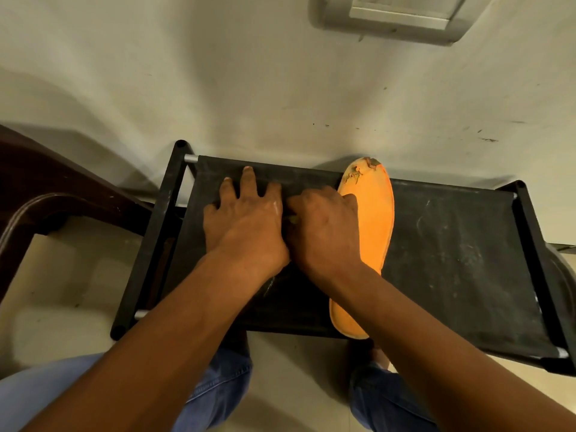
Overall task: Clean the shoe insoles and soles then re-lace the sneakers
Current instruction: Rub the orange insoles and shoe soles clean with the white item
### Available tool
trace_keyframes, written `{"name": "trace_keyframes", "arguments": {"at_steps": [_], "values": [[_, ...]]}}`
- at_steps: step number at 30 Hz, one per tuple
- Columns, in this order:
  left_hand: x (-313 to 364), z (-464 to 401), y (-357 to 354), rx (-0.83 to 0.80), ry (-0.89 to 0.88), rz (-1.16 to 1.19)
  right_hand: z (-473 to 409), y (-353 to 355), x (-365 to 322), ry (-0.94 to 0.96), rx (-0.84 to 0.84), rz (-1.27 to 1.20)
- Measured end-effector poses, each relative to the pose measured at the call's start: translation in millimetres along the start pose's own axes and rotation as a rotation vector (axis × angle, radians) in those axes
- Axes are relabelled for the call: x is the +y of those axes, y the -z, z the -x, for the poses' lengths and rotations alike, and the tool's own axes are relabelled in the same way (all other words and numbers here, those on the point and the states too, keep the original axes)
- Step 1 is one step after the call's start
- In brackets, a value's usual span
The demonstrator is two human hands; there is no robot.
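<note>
On black rack (452, 244): orange insole (374, 226), no legible writing; both hands beside.

There is a single view, taken from a camera worn on the person's head, looking forward and steeply down from close above. It faces a pale wall (218, 88), which fills the upper half, and the black bench (452, 244) set against it lies across the middle. Both forearms enter from the bottom edge and the knees in jeans (218, 385) show below, so the lens sits just over the lap. The wide angle bends straight edges, and the fixture at the top edge (396, 14) is perhaps a switch plate.
</note>
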State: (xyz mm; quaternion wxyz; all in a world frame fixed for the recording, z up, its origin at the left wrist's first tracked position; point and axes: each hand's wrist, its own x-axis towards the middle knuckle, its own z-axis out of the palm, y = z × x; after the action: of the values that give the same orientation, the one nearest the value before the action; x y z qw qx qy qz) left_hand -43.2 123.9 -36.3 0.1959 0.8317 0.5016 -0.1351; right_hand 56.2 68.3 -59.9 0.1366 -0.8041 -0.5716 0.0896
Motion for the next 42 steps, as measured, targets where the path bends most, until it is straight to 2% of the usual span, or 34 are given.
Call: {"name": "trace_keyframes", "arguments": {"at_steps": [2, 7, 11, 14, 18, 21, 26, 28, 32, 38, 42], "values": [[-1, 0, 0, -0.001, -0.006, 0.009, -2, 3, 3, 0.017, 0.032, 0.068], [-3, 0, 1, -0.019, -0.014, 0.004, -13, 17, 28, -0.126, 0.080, 0.125], [-1, -1, 1, -0.020, -0.005, 0.009, -10, 11, 17, -0.001, -0.035, 0.042], [-1, -1, 0, -0.014, -0.006, 0.012, -7, 9, 10, 0.095, -0.042, 0.046], [-4, -1, -1, -0.018, -0.017, 0.007, -14, 16, 22, -0.014, -0.021, 0.155], [-5, -1, 0, -0.018, -0.021, 0.002, -18, 21, 31, -0.083, -0.015, 0.093], [-5, -2, -1, -0.006, -0.020, -0.002, -3, 23, 17, 0.088, -0.221, 0.067], [-5, -2, -2, 0.000, -0.023, -0.004, -2, 24, 18, 0.102, -0.209, 0.139], [-8, -2, -3, 0.001, -0.029, -0.016, -10, 29, 33, -0.027, -0.122, 0.161], [-5, -3, -2, -0.010, -0.007, -0.017, -3, 19, 18, 0.084, -0.267, 0.018], [-5, -2, -3, 0.001, -0.019, -0.014, -5, 25, 25, 0.055, -0.211, 0.104]]}}
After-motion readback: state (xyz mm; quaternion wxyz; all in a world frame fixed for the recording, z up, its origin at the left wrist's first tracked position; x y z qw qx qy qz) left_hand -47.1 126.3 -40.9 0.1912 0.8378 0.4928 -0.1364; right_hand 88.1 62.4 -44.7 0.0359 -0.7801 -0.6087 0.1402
